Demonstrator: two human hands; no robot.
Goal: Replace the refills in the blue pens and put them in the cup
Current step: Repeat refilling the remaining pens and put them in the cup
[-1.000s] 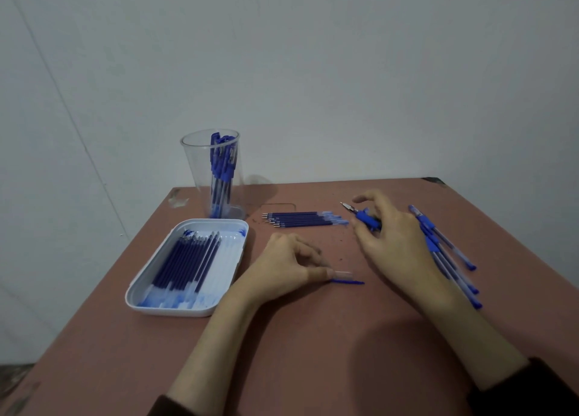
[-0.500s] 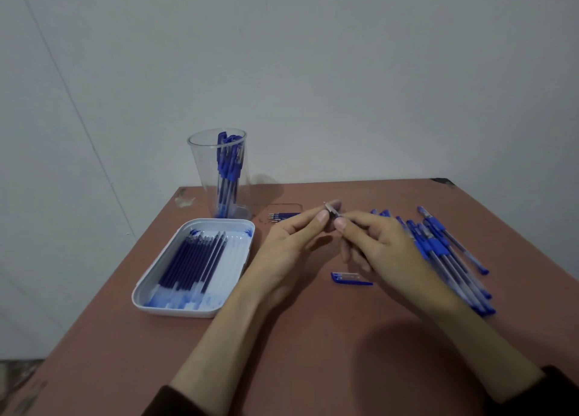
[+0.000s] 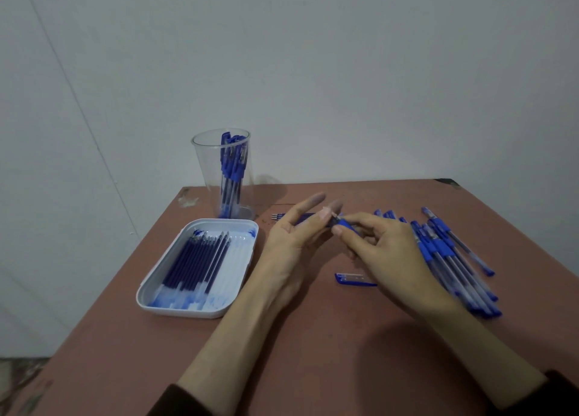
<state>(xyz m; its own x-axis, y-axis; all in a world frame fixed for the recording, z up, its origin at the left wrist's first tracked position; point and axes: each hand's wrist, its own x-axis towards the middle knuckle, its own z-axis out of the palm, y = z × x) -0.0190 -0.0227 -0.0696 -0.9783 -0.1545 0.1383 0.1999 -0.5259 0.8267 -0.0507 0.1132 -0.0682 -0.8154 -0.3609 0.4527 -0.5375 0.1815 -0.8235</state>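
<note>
While both hands met above the bench (image 3: 313,346), my right hand (image 3: 385,252) pinched the blue pen (image 3: 346,223) by its grip with curled fingers (image 3: 360,220). My left hand (image 3: 291,243) nipped its tip, index finger straight. A loose cap (image 3: 355,279) lay beneath. The cup (image 3: 206,171) of pens (image 3: 230,165) stood far left behind the tray (image 3: 175,310) of refills (image 3: 200,259); spare pens (image 3: 451,256) lay right.

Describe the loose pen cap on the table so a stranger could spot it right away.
On the reddish table, look between the white tray on the left and the pile of blue pens on the right. Just nearer than the right hand, which grips a pen, lies the pen cap. It is far shorter than any pen and lies alone.
</note>
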